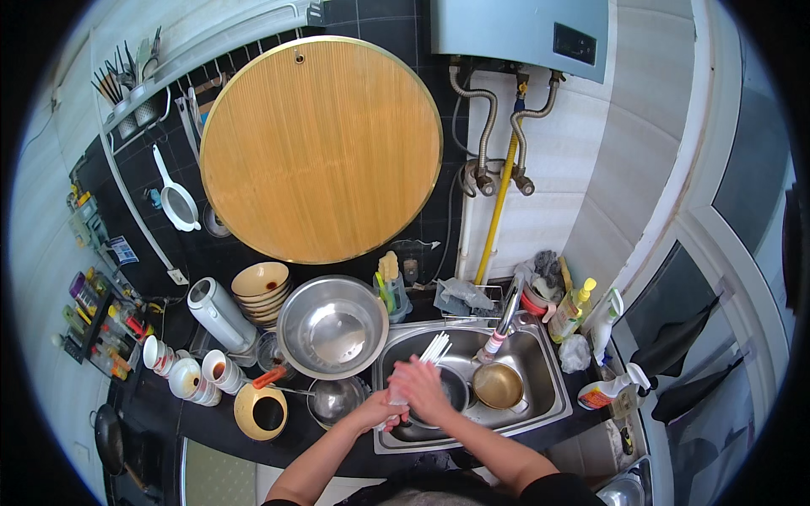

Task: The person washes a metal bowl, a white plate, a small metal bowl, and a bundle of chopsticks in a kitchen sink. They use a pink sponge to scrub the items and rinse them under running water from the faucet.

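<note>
Over the left rim of the steel sink (557,405), my two hands are closed together around a bundle of white chopsticks (435,347). Their upper ends stick out past my fingers, slanting up and to the right. My right hand (420,391) lies over the bundle and covers its middle. Lower down, my left hand (381,411) grips the other end, with its fingers partly hidden. A dark round pan (456,390) sits in the sink just beyond my right hand. To its right is a gold-coloured pot (496,386), below the faucet (511,308).
Left of the sink stand a big steel basin (332,327), a steel ladle or strainer bowl (337,398), a yellowish bowl with dark liquid (260,411), stacked bowls (260,282) and stacked cups (221,371). Dish soap (572,310) and a spray bottle (609,388) stand at the right.
</note>
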The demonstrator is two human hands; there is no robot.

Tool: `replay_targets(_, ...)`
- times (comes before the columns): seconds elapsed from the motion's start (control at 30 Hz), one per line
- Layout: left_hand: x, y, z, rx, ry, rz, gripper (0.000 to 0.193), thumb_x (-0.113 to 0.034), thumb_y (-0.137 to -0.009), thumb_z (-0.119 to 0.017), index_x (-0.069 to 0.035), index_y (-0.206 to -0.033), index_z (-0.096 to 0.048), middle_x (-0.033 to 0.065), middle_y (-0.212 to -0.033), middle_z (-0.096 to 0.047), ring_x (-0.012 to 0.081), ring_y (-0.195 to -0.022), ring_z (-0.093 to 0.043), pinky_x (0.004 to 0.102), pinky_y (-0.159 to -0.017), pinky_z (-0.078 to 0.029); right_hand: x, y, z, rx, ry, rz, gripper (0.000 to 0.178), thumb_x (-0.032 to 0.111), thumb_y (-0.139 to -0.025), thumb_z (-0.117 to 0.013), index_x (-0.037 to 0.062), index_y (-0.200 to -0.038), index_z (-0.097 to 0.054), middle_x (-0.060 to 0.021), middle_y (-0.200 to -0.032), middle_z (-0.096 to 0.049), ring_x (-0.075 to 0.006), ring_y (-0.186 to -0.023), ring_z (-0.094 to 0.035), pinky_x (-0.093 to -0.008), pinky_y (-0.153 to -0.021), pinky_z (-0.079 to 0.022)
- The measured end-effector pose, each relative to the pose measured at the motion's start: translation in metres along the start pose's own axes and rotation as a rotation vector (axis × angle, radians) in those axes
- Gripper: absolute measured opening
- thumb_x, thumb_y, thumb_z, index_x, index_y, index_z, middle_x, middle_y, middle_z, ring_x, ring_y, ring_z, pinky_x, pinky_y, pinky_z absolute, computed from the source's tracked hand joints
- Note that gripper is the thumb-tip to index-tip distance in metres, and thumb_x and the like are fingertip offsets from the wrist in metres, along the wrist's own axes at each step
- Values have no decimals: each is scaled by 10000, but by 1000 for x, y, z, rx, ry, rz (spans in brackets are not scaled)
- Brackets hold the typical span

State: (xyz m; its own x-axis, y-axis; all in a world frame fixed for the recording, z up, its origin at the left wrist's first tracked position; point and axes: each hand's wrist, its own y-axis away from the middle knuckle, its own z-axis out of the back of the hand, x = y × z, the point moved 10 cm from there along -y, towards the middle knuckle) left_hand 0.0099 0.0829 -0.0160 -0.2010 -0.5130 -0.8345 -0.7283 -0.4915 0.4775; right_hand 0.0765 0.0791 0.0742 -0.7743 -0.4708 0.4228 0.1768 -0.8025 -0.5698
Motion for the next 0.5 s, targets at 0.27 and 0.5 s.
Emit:
replay_targets(0.27,16,-8,4,-71,-87,22,143,-29,-796,-534,-27,-929,-481,38,-645,-504,82,-440,-417,237,-346,-334,-31,0,-2,-52,-25,-73,259,278,-811,-500,153,-1022,-586,-99,-1272,-397,-379,-1238,-251,-547,-997,-135)
replay_targets(0.5,-3,-4,-12,-73,-134,-117,112,-51,-806,-535,-37,-909,-493,25,-625,-514,81,-434,-434,234,-347,-353,-89,-3,33,-332,-60,-358,190,282,-747,-613,147,-881,-615,-142,-1295,-359,-420,-1245,-199,-574,-995,-92)
